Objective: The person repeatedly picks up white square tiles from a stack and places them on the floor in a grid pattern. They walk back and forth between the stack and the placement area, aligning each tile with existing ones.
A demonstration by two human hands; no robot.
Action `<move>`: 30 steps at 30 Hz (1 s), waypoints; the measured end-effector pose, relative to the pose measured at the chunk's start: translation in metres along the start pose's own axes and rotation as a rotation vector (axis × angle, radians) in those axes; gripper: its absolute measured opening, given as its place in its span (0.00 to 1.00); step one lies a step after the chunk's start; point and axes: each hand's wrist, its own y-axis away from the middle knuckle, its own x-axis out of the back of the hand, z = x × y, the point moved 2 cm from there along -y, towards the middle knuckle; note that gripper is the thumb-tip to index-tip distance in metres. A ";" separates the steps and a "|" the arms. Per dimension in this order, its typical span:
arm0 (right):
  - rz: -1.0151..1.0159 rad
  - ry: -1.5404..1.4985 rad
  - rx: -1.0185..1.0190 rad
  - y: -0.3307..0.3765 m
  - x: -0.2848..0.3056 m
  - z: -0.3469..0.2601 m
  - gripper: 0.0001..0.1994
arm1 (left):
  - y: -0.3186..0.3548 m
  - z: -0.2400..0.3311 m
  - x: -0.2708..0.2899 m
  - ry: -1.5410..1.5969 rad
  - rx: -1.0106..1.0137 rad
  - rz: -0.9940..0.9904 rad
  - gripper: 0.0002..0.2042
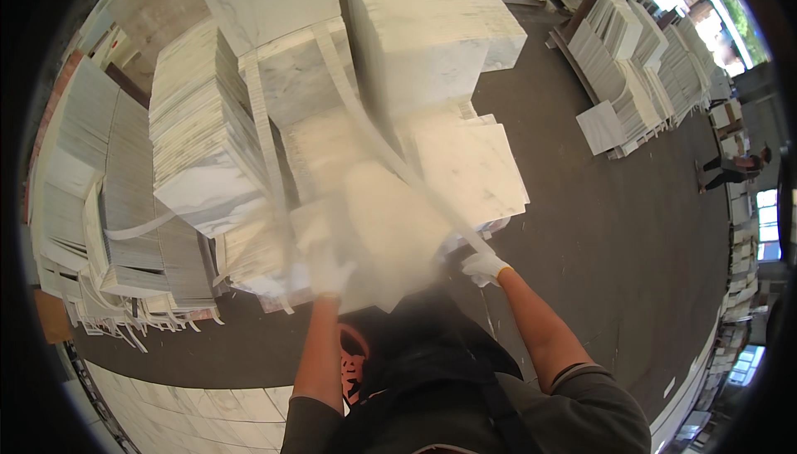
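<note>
A pale flat strap (390, 159) slants down across stacked white marble slabs (461, 163) to my right hand (485, 267). That hand, in a white glove, is closed on the strap's lower end, beside the front right corner of the stack. My left hand (330, 273), gloved too, is at the front of the stack near a second strap (264, 139). Haze and blur smear its fingers, so its grip is hidden. A whitish blur covers the slab faces between my hands.
Tall slab stacks (423, 31) rise behind, and more slabs (203, 139) lean at the left. Across the dark floor (614, 230) stands a rack of slabs (639, 64). A person (735, 168) is at the far right. Pale slabs (191, 412) border the floor at lower left.
</note>
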 end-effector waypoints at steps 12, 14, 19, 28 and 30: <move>0.492 -0.254 0.205 -0.041 0.154 0.095 0.08 | -0.029 0.070 -0.008 -0.492 0.314 -0.261 0.65; 0.245 -0.504 0.299 -0.067 0.172 0.110 0.01 | -0.031 0.067 -0.010 -0.493 0.285 -0.225 0.65; 0.531 1.153 0.476 -0.128 0.163 0.132 0.06 | -0.027 0.062 -0.022 -0.499 0.238 -0.229 0.65; 0.415 0.836 0.326 -0.113 0.151 0.071 0.14 | -0.032 0.064 -0.022 -0.469 0.242 -0.213 0.66; 0.374 0.593 0.320 -0.130 0.150 0.083 0.17 | -0.031 0.065 -0.022 -0.482 0.256 -0.221 0.65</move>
